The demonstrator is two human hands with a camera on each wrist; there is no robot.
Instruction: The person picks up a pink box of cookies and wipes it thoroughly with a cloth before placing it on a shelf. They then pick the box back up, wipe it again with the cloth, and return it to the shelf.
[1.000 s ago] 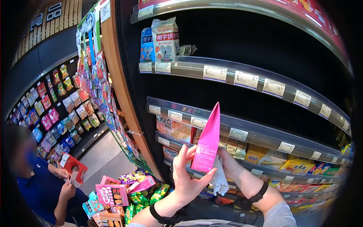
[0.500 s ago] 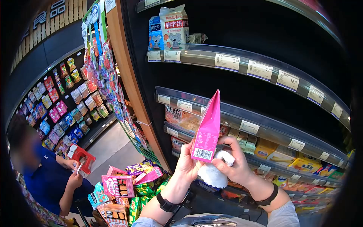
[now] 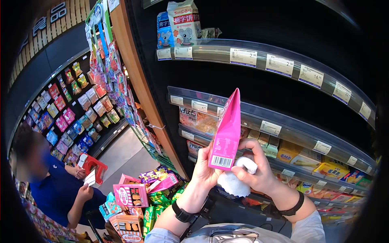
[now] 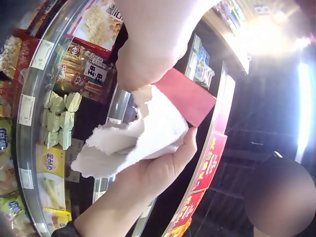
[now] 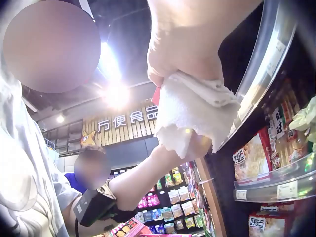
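A pink box point(image 3: 225, 141) with a pointed top stands upright between my hands in the head view, its narrow barcoded side facing me. My left hand point(image 3: 204, 170) grips its lower left side. On the right, my right hand point(image 3: 259, 172) holds a bunched white cloth point(image 3: 234, 184) against the box's lower part. The left wrist view shows the cloth point(image 4: 148, 133) with ragged edges hanging below the box point(image 4: 185, 96), between both hands. From the right wrist, the cloth point(image 5: 197, 111) hides most of the box.
Shelves with price tags point(image 3: 279, 65) stand ahead, holding biscuit bags point(image 3: 184, 24) and boxed snacks point(image 3: 293, 156). A pile of snack packs point(image 3: 131, 194) lies at lower left. Beyond it, a person in blue point(image 3: 52, 190) holds white paper point(image 3: 90, 178) beside a red plastic item point(image 3: 95, 168).
My left hand's spread fingers have closed around the box, and its barcode has come into view. My right hand has gathered the cloth up at the box's base. The person's paper has moved.
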